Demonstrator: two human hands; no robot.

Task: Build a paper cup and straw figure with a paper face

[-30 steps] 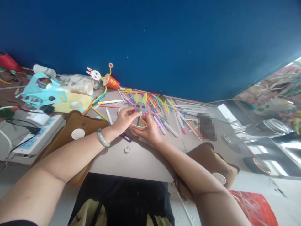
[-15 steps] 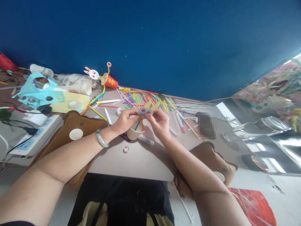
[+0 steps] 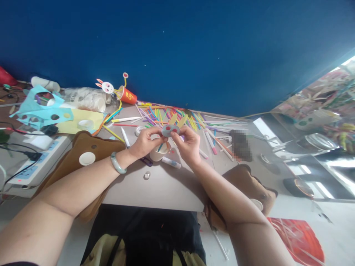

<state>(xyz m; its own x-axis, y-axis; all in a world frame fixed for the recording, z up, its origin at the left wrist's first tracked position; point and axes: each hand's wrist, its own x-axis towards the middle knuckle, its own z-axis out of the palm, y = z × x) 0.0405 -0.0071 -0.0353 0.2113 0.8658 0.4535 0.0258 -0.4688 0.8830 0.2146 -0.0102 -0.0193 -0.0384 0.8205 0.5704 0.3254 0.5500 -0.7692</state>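
Note:
Between my two hands is a small grey paper rabbit face (image 3: 167, 130) with red spots and pale yellow ears sticking up. My left hand (image 3: 148, 142) pinches its left edge between thumb and fingers. The right edge is pinched by my right hand (image 3: 188, 144). Just below, a white paper cup (image 3: 157, 155) stands on the table with coloured sticks in it, partly hidden by my fingers. A white glue tube (image 3: 171, 162) lies beside the cup, and a small clear round item (image 3: 147, 175) sits nearer me.
Many coloured sticks (image 3: 161, 114) lie scattered along the wall. A red cup with a rabbit face (image 3: 129, 96) lies tilted at back left. Brown cushions (image 3: 102, 144) flank the work spot; a power strip (image 3: 39, 162) is far left, glass jars (image 3: 318, 144) right.
The rabbit face has tipped up a little, so more of its front and its yellow ears show. Both hands keep their pinch on it. The whole view has shifted slightly.

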